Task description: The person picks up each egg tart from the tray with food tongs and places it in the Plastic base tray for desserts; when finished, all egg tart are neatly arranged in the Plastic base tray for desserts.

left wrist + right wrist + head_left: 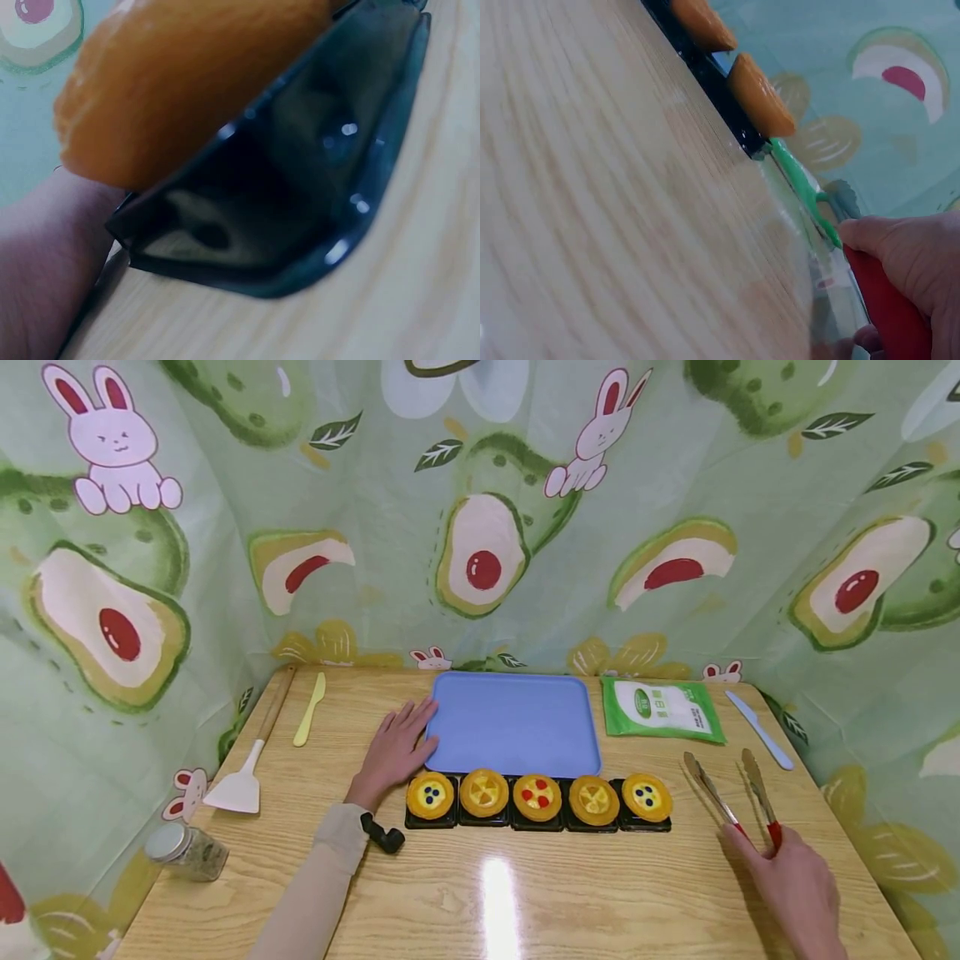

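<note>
My right hand (791, 885) pinches the red handles of the tongs (731, 797), lying right of the tarts (537, 797). They look light, stiff and slick metal; the grips are best. My left hand (393, 752) lies spread on the smooth wooden desk (525, 902), touching the tray (513, 722).

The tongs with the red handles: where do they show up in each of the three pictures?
Head view: the tongs lie at lower right on the table, the right hand at their handles.
Left wrist view: not in it.
Right wrist view: lower right, a red handle under the fingers.
Shared landmark: the row of tarts in black trays, also at the top of the right wrist view.
</note>
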The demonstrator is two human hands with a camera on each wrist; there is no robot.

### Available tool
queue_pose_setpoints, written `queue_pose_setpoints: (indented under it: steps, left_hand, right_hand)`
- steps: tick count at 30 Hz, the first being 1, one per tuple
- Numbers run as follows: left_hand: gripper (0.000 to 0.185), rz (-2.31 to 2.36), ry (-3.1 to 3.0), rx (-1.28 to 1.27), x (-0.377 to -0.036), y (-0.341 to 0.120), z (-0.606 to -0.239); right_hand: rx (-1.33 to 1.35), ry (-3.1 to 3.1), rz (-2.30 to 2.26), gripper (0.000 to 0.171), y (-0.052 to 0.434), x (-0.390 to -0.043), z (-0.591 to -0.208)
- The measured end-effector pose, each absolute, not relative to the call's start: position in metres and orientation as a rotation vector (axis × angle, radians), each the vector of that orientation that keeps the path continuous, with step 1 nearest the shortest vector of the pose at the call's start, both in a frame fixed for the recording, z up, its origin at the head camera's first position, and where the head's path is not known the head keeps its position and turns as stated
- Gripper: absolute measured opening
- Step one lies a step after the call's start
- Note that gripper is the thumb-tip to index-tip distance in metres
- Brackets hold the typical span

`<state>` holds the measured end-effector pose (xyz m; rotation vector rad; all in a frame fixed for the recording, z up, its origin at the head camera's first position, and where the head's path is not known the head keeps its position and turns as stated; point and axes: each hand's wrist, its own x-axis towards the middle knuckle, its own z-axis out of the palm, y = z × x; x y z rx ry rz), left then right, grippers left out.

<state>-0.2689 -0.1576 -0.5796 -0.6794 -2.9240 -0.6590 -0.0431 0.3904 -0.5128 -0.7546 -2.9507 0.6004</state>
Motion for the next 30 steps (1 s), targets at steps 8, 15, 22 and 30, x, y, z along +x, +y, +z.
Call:
queue_pose_setpoints:
  steps: [8,15,22,30]
  left_hand:
    - [0.067,-0.648,-2.931,-0.675,-0.27,-0.159,-0.581]
    - [0.068,-0.646,-2.923,-0.672,-0.268,-0.161,-0.581]
    - [0.068,-0.649,-2.912,-0.672,-0.266,-0.161,-0.583]
    - [0.068,-0.707,-2.893,-0.702,-0.256,-0.161,-0.593]
  right_hand:
    - [-0.742,-2.845,0.556,0.067,0.399,-0.04,-0.524]
    - [-0.723,-2.797,0.539,0.067,0.399,-0.041,-0.531]
    - [-0.718,-2.796,0.528,0.068,0.401,-0.042,-0.534]
    - [-0.832,-3.007,0.492,0.1,0.4,-0.043,-0.534]
